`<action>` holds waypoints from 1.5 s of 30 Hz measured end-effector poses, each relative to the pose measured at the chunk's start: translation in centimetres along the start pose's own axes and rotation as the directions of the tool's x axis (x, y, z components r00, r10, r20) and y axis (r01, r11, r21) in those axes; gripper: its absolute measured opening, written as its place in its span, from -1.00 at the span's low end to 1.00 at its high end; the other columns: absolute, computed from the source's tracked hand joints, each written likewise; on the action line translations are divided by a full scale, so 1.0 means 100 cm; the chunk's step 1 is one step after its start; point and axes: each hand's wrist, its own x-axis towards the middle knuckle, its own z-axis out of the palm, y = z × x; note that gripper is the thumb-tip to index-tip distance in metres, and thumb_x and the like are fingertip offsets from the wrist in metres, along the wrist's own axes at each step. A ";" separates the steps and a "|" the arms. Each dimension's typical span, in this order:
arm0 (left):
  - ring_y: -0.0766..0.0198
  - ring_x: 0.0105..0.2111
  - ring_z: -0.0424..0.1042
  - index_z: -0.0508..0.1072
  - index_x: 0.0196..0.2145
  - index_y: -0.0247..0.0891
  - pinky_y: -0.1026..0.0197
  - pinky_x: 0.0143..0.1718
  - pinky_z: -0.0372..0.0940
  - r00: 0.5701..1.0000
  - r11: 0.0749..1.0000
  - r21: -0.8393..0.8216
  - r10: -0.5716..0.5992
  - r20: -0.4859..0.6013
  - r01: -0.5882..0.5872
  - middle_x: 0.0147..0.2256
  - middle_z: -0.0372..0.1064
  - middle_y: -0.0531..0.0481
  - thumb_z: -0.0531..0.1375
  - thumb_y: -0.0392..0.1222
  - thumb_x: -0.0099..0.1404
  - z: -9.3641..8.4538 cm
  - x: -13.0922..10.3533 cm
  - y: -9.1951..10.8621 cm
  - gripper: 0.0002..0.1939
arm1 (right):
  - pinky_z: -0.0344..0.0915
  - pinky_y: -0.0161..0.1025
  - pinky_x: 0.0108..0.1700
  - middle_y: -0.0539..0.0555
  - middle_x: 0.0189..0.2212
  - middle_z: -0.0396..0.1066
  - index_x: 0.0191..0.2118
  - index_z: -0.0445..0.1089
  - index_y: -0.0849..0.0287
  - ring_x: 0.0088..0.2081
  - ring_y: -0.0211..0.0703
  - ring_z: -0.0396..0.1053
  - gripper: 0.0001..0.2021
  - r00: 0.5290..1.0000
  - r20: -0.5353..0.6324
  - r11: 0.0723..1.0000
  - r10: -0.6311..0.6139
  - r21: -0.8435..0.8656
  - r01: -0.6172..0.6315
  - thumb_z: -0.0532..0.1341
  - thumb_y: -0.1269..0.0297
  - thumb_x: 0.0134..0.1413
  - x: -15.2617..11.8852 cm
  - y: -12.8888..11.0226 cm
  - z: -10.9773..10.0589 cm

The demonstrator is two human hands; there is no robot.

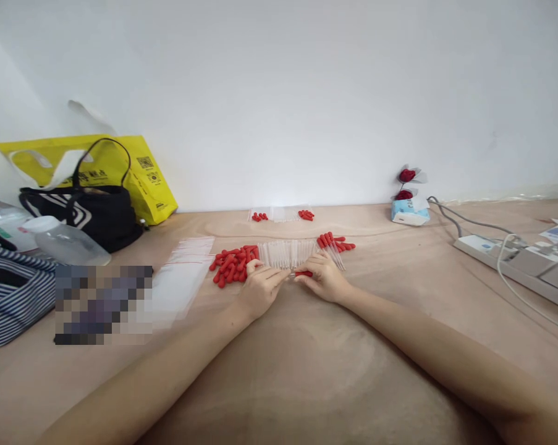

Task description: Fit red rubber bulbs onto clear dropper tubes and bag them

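My right hand (325, 278) is closed around a red rubber dropper bulb (303, 274), which points toward my other hand. The fingertips of my left hand (261, 287) pinch the thin glass dropper tube (292, 272) at the bulb's end; the fingers cover most of it. A row of clear glass tubes (283, 253) lies just beyond both hands. Loose red bulbs (230, 266) are heaped beside my left hand. Behind my right hand lie several red bulbs (329, 239), some with glass tubes (338, 256) attached.
Clear zip bags (179, 278) lie at left; a filled bag (279, 214) rests by the wall. Bottles (68, 242), a black bag (81, 213), a yellow bag (151, 179) and a striped bag (14, 303) stand left. Right are a tissue pack (411, 213) and a power strip (515, 262).
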 end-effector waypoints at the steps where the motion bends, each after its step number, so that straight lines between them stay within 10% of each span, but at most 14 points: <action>1: 0.33 -0.45 0.37 0.41 -0.25 -0.23 0.11 -0.20 -0.03 1.000 1.000 0.002 -0.008 -0.004 0.008 -0.39 0.48 0.03 -0.02 -0.26 0.30 0.000 0.000 -0.001 -0.79 | 0.06 -0.20 -0.23 0.05 -0.48 0.41 -0.35 0.38 0.17 -0.39 -0.21 0.29 -0.83 1.000 0.007 1.000 0.000 -0.009 0.000 0.13 0.19 0.04 0.000 0.001 -0.002; 19: 0.35 -0.50 0.32 0.41 -0.43 -0.23 0.09 -0.15 -0.04 1.000 1.000 0.018 -0.020 0.013 0.020 -0.52 0.45 0.10 0.02 -0.21 0.28 -0.004 0.000 0.002 -0.79 | -0.10 -0.10 -0.05 -0.04 -0.54 0.39 -0.43 0.34 0.15 -0.44 -0.29 0.27 -0.86 0.998 -0.004 0.997 -0.061 -0.049 0.060 0.10 0.24 0.04 -0.006 -0.002 -0.006; 26: 0.35 -0.49 0.38 0.44 -0.42 -0.23 0.10 -0.15 -0.04 0.991 0.993 -0.062 -0.109 -0.076 0.104 -0.49 0.47 0.08 0.04 -0.20 0.27 -0.004 0.002 0.001 -0.80 | 0.05 -0.09 -0.13 0.04 -0.47 0.40 -0.37 0.36 0.15 -0.36 -0.20 0.29 -0.83 0.990 -0.066 0.988 0.124 0.105 -0.116 0.17 0.16 -0.02 0.001 -0.002 -0.008; 35: 0.36 -0.52 0.35 0.45 -0.38 -0.24 0.11 -0.17 0.00 0.984 0.975 -0.156 -0.169 -0.051 0.160 -0.56 0.42 0.08 0.00 -0.17 0.28 -0.006 0.004 0.006 -0.75 | 0.27 -0.25 -0.35 0.05 -0.43 0.37 -0.16 0.17 0.17 -0.40 -0.22 0.35 -0.63 0.888 0.002 0.641 0.459 0.691 -0.333 0.13 0.04 -0.04 0.013 -0.008 0.016; 40: 0.31 -0.42 0.38 0.44 -0.34 -0.24 0.08 -0.13 -0.01 0.981 0.968 -0.162 -0.192 0.019 0.193 -0.45 0.47 0.03 0.02 -0.17 0.26 -0.007 0.005 0.005 -0.78 | 0.24 -0.25 -0.36 -0.07 -0.56 0.26 0.07 -0.10 0.25 -0.45 -0.22 0.31 -0.49 0.800 -0.126 0.712 0.586 0.551 -0.435 0.03 0.16 0.04 0.030 0.033 -0.012; 45: 0.30 -0.43 0.37 0.44 -0.41 -0.21 0.06 -0.13 -0.03 0.988 0.984 -0.114 -0.131 0.080 0.140 -0.45 0.48 0.06 0.06 -0.17 0.23 -0.004 0.006 0.005 -0.82 | 0.16 -0.25 -0.37 -0.02 -0.58 0.31 -0.03 0.05 0.29 -0.42 -0.14 0.31 -0.53 0.704 -0.156 0.717 0.693 0.049 -0.695 0.12 0.20 -0.07 0.029 0.070 -0.040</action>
